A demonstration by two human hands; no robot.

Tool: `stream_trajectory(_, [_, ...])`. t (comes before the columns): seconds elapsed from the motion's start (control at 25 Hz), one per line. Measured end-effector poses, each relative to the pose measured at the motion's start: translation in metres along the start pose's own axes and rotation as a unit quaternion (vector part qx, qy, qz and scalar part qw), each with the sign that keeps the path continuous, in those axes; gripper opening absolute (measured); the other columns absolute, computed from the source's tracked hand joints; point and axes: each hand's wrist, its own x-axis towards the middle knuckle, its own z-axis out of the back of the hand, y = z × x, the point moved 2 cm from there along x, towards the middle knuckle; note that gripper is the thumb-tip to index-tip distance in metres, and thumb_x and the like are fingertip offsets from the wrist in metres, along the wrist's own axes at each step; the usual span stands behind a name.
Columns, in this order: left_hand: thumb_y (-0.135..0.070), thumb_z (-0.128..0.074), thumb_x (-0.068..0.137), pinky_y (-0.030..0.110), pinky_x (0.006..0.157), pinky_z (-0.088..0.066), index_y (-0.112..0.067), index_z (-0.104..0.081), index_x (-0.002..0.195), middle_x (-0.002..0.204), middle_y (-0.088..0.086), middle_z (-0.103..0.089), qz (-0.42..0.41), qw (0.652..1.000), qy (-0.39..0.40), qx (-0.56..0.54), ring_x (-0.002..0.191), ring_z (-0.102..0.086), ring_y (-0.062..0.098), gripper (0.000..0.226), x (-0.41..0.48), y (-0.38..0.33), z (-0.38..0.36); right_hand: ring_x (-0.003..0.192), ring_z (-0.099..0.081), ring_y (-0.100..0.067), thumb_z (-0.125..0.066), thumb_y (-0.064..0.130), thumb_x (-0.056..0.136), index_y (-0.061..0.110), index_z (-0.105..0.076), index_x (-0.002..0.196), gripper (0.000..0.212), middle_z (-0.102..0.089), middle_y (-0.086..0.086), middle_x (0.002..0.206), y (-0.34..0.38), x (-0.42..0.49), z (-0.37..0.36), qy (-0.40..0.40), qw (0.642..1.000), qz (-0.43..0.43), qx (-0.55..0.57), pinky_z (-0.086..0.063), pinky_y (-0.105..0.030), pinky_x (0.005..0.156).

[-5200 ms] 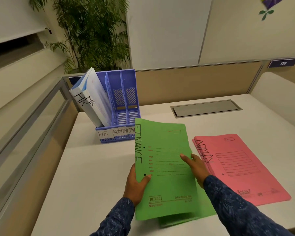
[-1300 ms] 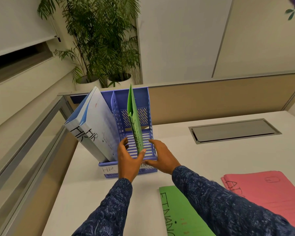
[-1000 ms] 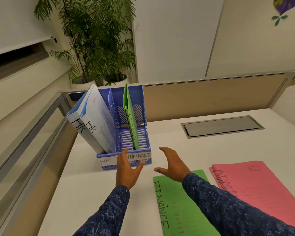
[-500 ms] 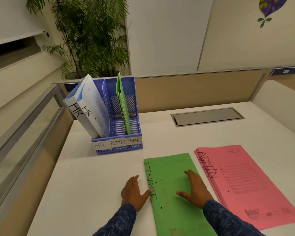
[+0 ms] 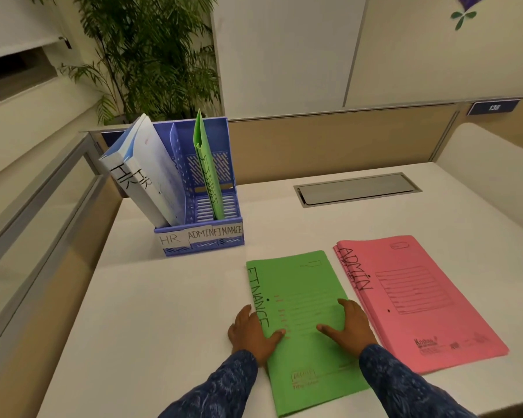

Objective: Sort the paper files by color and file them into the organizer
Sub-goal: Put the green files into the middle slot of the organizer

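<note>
A green file marked FINANCE [image 5: 302,285] lies flat on the white desk [image 5: 151,312] in front of me. My left hand [image 5: 252,333] grips its left edge, thumb on top. My right hand [image 5: 349,325] holds its right edge, thumb spread over the cover. To the right lies a stack of pink files marked ADMIN [image 5: 411,300]. At the back left stands a blue organizer [image 5: 203,244] labelled HR, ADMIN and FINANCE. White-and-blue HR files [image 5: 147,176] lean in its left slot. One green file [image 5: 207,170] stands in the right slot; the middle slot looks empty.
A grey cable hatch [image 5: 357,190] is set into the desk behind the pink stack. A potted palm [image 5: 151,55] stands behind the organizer. A glass partition [image 5: 37,212] runs along the left side and a tan divider [image 5: 329,140] along the back.
Both hands let go of the green file they stood in the organizer's right slot, drew back toward me, and closed on the edges of the green file lying on the desk.
</note>
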Motion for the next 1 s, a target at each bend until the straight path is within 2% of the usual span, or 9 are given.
stream_trajectory(0.12, [-0.042, -0.079, 0.074, 0.025, 0.092, -0.045, -0.017, -0.044, 0.120, 0.124, 0.001, -0.049, 0.037, 0.981, -0.033, -0.187, 0.116, -0.054, 0.018, 0.063, -0.003, -0.012, 0.003, 0.138, -0.034, -0.026, -0.076, 0.059, 0.071, 0.013, -0.035, 0.144, 0.096, -0.036, -0.009, 0.150, 0.001, 0.002, 0.003, 0.006, 1.000, -0.003, -0.002, -0.030, -0.038, 0.116])
stream_trajectory(0.2, [-0.021, -0.080, 0.077, 0.012, 0.072, -0.050, -0.018, -0.036, 0.113, 0.115, 0.004, -0.059, 0.056, 0.952, -0.011, -0.300, 0.094, -0.063, 0.010, 0.057, -0.004, -0.019, 0.003, 0.139, -0.033, -0.026, -0.075, 0.061, 0.071, 0.014, -0.035, 0.144, 0.095, -0.036, -0.009, 0.150, 0.000, 0.004, 0.004, 0.016, 1.000, -0.006, -0.002, -0.030, -0.038, 0.116])
stream_trajectory(0.24, [-0.014, -0.078, 0.079, 0.011, 0.067, -0.051, -0.020, -0.033, 0.113, 0.113, 0.006, -0.064, 0.061, 0.943, -0.005, -0.328, 0.088, -0.064, 0.007, 0.057, -0.004, -0.022, 0.004, 0.139, -0.033, -0.026, -0.075, 0.061, 0.071, 0.014, -0.036, 0.144, 0.095, -0.036, -0.009, 0.151, 0.000, 0.004, 0.005, 0.019, 1.000, -0.007, 0.001, -0.030, -0.038, 0.116])
stream_trajectory(0.36, [-0.003, -0.071, 0.083, 0.014, 0.065, -0.054, -0.024, -0.029, 0.122, 0.107, 0.003, -0.068, 0.039, 0.919, -0.012, -0.391, 0.085, -0.066, 0.004, 0.062, -0.004, -0.031, 0.013, 0.138, -0.035, -0.027, -0.075, 0.060, 0.072, 0.014, -0.036, 0.144, 0.093, -0.038, -0.010, 0.150, 0.005, 0.003, 0.007, 0.007, 1.000, -0.011, 0.023, -0.031, -0.038, 0.115])
stream_trajectory(0.48, [-0.003, -0.068, 0.086, 0.020, 0.067, -0.057, -0.031, -0.032, 0.132, 0.107, -0.003, -0.067, 0.000, 0.893, -0.057, -0.447, 0.090, -0.068, 0.007, 0.065, -0.004, -0.039, 0.033, 0.136, -0.037, -0.026, -0.073, 0.060, 0.073, 0.012, -0.034, 0.145, 0.094, -0.039, -0.010, 0.149, 0.025, -0.002, 0.010, -0.023, 0.999, 0.015, 0.041, -0.031, -0.039, 0.115])
stream_trajectory(0.64, [-0.001, -0.066, 0.087, 0.022, 0.066, -0.058, -0.030, -0.047, 0.127, 0.108, -0.006, -0.068, -0.062, 0.851, -0.154, -0.498, 0.088, -0.071, 0.005, 0.053, -0.004, -0.054, 0.072, 0.145, -0.024, -0.022, -0.067, 0.071, 0.069, 0.022, -0.026, 0.148, 0.102, -0.024, -0.004, 0.158, 0.080, -0.011, 0.018, -0.018, 0.988, 0.111, 0.101, -0.025, -0.045, 0.120])
stream_trajectory(0.76, [-0.001, -0.065, 0.088, 0.021, 0.069, -0.058, -0.028, -0.056, 0.116, 0.109, -0.004, -0.069, -0.091, 0.821, -0.243, -0.508, 0.090, -0.070, 0.002, 0.040, -0.001, -0.068, 0.108, 0.149, -0.006, -0.012, -0.060, 0.085, 0.062, 0.037, -0.014, 0.149, 0.110, -0.002, 0.010, 0.162, 0.124, -0.021, 0.016, -0.014, 0.973, 0.208, 0.100, -0.015, -0.041, 0.122])
stream_trajectory(0.92, [0.003, -0.064, 0.087, 0.025, 0.077, -0.059, -0.019, -0.053, 0.120, 0.112, -0.001, -0.068, -0.131, 0.773, -0.341, -0.518, 0.095, -0.069, 0.007, 0.041, 0.005, -0.084, 0.154, 0.150, 0.004, -0.008, -0.062, 0.086, 0.060, 0.043, -0.003, 0.150, 0.116, 0.011, 0.020, 0.160, 0.179, -0.021, 0.016, -0.013, 0.946, 0.314, 0.083, -0.015, -0.040, 0.123])
stream_trajectory(1.0, [0.007, -0.062, 0.087, 0.024, 0.083, -0.057, -0.024, -0.051, 0.122, 0.115, 0.000, -0.067, -0.157, 0.751, -0.371, -0.524, 0.100, -0.068, 0.007, 0.048, 0.007, -0.087, 0.175, 0.151, 0.004, -0.011, -0.064, 0.082, 0.063, 0.042, -0.002, 0.150, 0.115, 0.012, 0.020, 0.160, 0.202, -0.010, 0.023, -0.014, 0.939, 0.333, 0.079, -0.019, -0.042, 0.122])
